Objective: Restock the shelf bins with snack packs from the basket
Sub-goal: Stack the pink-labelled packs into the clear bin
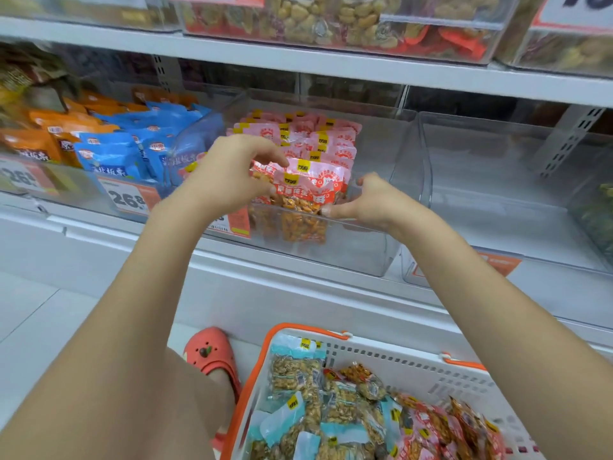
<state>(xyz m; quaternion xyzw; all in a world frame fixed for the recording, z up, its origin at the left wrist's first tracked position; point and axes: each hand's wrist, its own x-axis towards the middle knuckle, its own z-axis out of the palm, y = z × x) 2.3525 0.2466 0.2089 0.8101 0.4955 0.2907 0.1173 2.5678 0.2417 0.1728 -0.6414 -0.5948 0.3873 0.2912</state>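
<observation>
your left hand [229, 171] is pinching the top of the front pink peanut pack [310, 184] in the clear shelf bin [365, 247], while your right hand [368, 202] is curling onto that bin's front rim beside it. the orange-rimmed basket [391, 360] of snack packs is sitting below.

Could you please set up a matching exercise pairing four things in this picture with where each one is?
Things:
1. pink snack packs
2. blue snack packs
3. teal-topped packs
4. red clog

Places:
A. in the basket
B. on the floor, left of the basket
C. in the clear bin between both hands
D. in the bin left of the left hand

Pairs: 1-C, 2-D, 3-A, 4-B
</observation>
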